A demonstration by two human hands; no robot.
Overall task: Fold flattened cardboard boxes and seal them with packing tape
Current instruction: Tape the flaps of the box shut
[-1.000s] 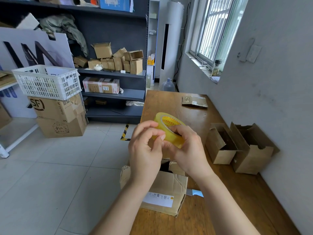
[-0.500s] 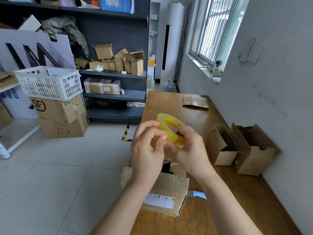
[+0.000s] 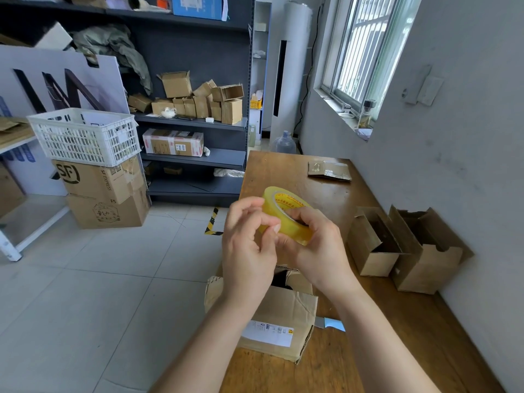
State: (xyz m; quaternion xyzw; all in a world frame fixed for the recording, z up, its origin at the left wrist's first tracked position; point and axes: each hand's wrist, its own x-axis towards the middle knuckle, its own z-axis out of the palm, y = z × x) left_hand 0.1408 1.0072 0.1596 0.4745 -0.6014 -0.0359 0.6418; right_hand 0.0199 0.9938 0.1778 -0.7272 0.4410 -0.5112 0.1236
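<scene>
2 hands hold the tape roll [image 3: 293, 229] over the box [image 3: 286, 310] — right hand [image 3: 319, 246] gripping, left hand [image 3: 246, 251] pinching its edge.

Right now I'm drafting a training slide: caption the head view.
Right hand grips a tape roll while left hand picks at its surface, above an open cardboard box on the wooden table.

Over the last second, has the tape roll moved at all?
No. The tape roll keeps the same offset from the flat cardboard piece beyond it, gripped by the right hand, left hand pinching its edge.
</scene>
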